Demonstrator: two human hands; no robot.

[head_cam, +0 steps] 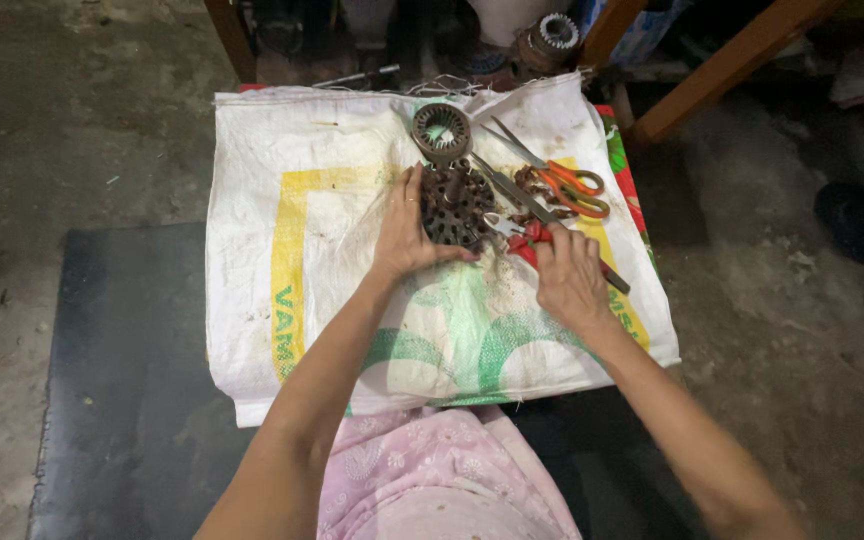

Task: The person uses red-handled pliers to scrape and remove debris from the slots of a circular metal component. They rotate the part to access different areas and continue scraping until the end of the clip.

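Note:
My left hand (404, 235) grips the left rim of a dark, rusty round motor stator (457, 205) lying on a white woven sack (282, 230). My right hand (570, 275) is closed around the red handles of a pair of pliers (524, 240), whose jaws point at the stator's right edge. Just beyond the stator lies a second, greyer stator ring (441, 130).
Orange-handled scissors (570, 185) and a long metal tool (512, 190) lie on the sack to the right of the stator. A black mat (122, 400) lies under the sack on a concrete floor. Wooden table legs (722, 65) and more motor parts (544, 38) stand behind.

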